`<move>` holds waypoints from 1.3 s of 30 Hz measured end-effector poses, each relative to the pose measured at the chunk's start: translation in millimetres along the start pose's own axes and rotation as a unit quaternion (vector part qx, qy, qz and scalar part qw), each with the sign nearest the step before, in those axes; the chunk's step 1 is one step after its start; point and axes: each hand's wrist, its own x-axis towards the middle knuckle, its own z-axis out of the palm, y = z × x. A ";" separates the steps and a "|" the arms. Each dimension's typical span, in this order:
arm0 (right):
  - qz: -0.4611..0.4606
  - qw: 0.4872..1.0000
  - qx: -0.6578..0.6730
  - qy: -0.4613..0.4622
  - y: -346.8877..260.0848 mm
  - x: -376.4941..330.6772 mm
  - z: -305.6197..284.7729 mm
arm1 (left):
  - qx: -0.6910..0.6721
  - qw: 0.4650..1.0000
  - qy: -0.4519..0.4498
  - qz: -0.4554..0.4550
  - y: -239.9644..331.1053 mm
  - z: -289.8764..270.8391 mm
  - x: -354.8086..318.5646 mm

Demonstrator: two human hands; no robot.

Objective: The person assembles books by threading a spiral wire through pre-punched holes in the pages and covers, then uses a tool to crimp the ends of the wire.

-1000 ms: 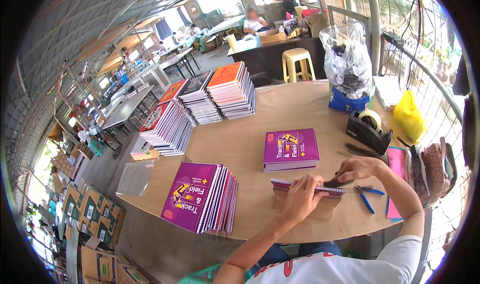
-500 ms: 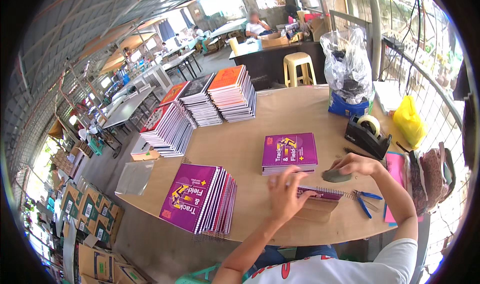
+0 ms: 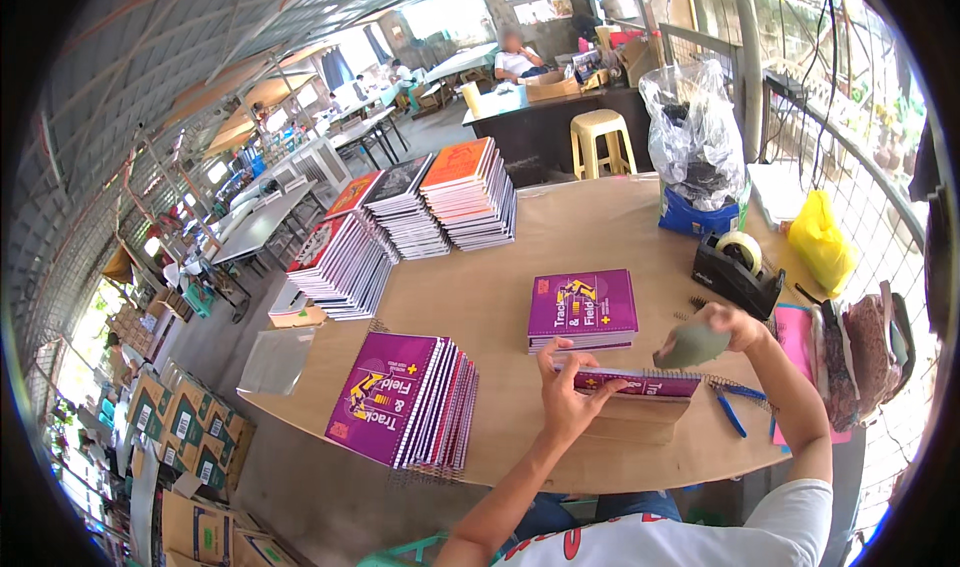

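Note:
A purple spiral notebook (image 3: 655,387) stands on edge near the table's front, its coil side up, against a brown board-like piece (image 3: 630,423). My left hand (image 3: 572,392) grips its left end, thumb on the near side and fingers over the top. Above the right end, my right hand (image 3: 738,327) is closed on a flat, grey-green oval object (image 3: 697,343), whose kind I cannot make out. Just beyond lies a short stack of purple notebooks (image 3: 583,304). Blue-handled pliers (image 3: 731,413) rest to the right of the held notebook, partly under a wire coil (image 3: 742,391).
At left stands a larger pile of purple notebooks (image 3: 390,392). Farther back are tall notebook stacks (image 3: 467,187). Along the right sit a black tape dispenser (image 3: 738,275), a yellow plastic bag (image 3: 820,244), a clear bag (image 3: 697,132) and a patterned pouch (image 3: 868,342).
My left hand has closed onto the notebook's left end. The grey-green object in my right hand has turned, showing more of its flat face. The notebook's cover now shows more.

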 end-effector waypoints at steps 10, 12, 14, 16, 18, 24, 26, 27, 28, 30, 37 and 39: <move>0.193 0.978 -0.066 0.047 -4.5 -21.8 16.1 | 0.168 0.980 -0.051 0.093 35.7 -0.3 11.4; 0.180 0.981 -0.068 0.031 -6.8 -22.2 17.7 | 0.147 0.983 -0.072 0.085 30.8 1.1 8.5; 0.049 0.987 0.152 -0.034 -17.4 -23.6 18.7 | 0.150 0.982 -0.068 0.096 30.0 -0.1 8.6; -0.001 0.992 0.128 0.001 -19.7 -23.6 18.8 | 0.151 0.981 -0.074 0.096 31.6 0.1 8.9; 0.076 0.980 -0.147 0.106 -11.5 -15.8 15.9 | 0.152 0.981 -0.080 0.092 31.0 0.2 8.2; -0.127 0.984 0.115 -0.048 49.0 -47.3 -30.1 | 0.146 0.982 -0.073 0.097 34.9 5.2 8.2; -0.071 0.984 0.117 0.113 -21.1 -36.7 3.4 | 0.151 0.983 -0.077 0.065 43.0 -0.2 10.8; 0.075 0.972 -0.146 0.165 -20.2 -31.8 1.4 | 0.155 0.982 -0.080 0.075 43.3 1.2 11.4; 0.079 0.977 -0.128 0.152 -18.6 -32.7 2.2 | 0.159 0.980 -0.082 0.084 42.5 2.8 11.4; 0.086 0.984 -0.094 0.123 -12.8 -36.6 10.9 | 0.162 0.979 -0.084 0.089 41.7 5.2 11.0; 0.107 0.989 -0.037 0.098 -5.0 -33.6 26.0 | 0.129 0.985 -0.085 0.078 34.0 5.2 12.1; 0.096 0.985 -0.062 0.129 5.3 -29.9 23.3 | 0.110 0.988 -0.068 0.090 30.4 4.1 15.8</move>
